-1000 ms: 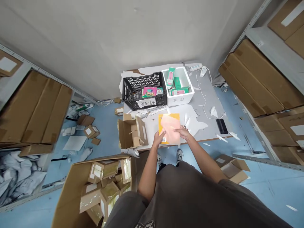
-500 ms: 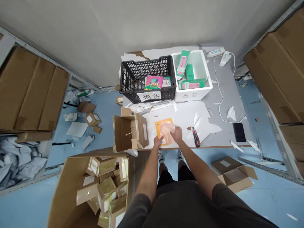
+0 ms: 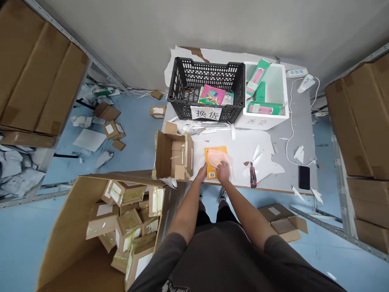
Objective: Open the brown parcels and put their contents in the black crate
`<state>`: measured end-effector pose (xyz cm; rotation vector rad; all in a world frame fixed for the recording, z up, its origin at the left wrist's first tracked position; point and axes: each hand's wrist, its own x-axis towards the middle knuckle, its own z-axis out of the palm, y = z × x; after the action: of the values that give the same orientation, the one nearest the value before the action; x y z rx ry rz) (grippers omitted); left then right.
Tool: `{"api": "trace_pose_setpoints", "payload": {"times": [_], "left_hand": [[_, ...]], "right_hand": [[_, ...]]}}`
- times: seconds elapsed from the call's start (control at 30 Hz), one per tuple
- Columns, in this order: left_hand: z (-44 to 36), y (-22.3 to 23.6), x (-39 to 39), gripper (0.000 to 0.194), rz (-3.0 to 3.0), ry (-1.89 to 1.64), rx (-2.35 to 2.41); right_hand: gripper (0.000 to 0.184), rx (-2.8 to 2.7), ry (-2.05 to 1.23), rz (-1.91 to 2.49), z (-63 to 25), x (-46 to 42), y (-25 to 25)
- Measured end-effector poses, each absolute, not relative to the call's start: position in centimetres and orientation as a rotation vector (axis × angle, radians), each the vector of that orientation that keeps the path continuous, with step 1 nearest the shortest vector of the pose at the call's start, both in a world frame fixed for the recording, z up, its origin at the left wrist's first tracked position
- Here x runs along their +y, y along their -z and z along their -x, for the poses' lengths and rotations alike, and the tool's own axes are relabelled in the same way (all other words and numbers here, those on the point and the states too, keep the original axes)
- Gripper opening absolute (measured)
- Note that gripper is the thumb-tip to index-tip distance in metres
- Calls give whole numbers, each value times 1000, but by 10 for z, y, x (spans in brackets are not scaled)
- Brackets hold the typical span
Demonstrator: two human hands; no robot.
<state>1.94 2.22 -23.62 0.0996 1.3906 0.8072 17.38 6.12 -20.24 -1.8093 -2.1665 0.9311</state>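
Touching: left hand point(image 3: 202, 172) curled at the glossy orange booklet point(image 3: 221, 149)'s near edge; right hand point(image 3: 223, 172) on crinkled translucent pink film point(image 3: 215, 157).
Grip: cannot tell, fingertips hidden.
Right: red-and-black utility knife point(image 3: 253, 175).

Bright, even light; soft shadows; glare on plastic sheet point(image 3: 216, 157); edges fisheye-bent

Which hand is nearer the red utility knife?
Right hand: on the orange packet, a short way left of the red utility knife in view. Left hand: farther off, at the packet's left edge.
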Motion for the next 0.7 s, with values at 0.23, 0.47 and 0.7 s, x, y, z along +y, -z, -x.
{"api": "trace_pose_setpoints", "payload": {"times": [0.23, 0.47, 0.7], "left_hand": [[-26, 224, 22, 54, -39, -901, 1394], [-29, 221, 21, 45, -80, -921, 1430], [-34, 201, 25, 39, -144, -917, 1530]], "right_hand": [[27, -1469, -822, 2052, -270, 109, 164], [42, -1203, -487, 2015, -346, 71, 133], [44, -1549, -1183, 1786, -260, 40, 146]]}}
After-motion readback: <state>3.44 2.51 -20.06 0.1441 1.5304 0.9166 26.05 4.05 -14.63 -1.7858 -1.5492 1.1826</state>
